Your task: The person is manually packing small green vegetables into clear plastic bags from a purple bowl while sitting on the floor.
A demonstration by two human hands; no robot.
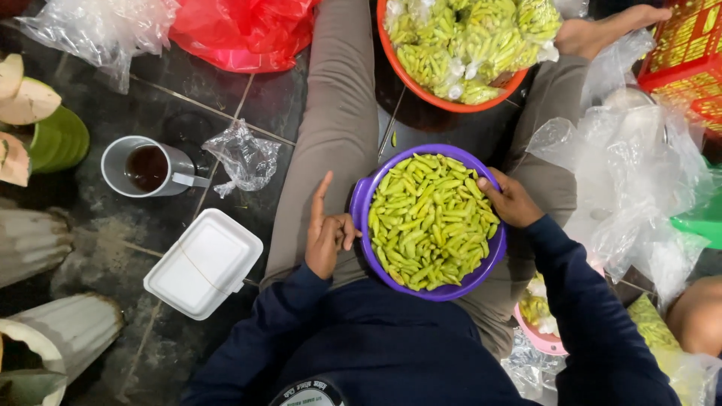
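1. Resting on the person's lap, the round purple plastic basin [366, 197] of green pods [430, 222] is sitting between both hands.
2. Right hand [512, 201] is curling its fingers [489, 192] over the far rim, gripping it.
3. Left hand [327, 234] is lying beside the near rim, index finger pointing, holding nothing.

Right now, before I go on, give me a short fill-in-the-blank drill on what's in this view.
1. The right hand grips the rim of the ____ bowl full of green pods.
2. The left hand rests beside that bowl with its ____ finger pointing out.
3. The mug on the floor holds a ____ liquid.
4. The closed foam box is ____ in colour.

Missing words: purple; index; dark; white
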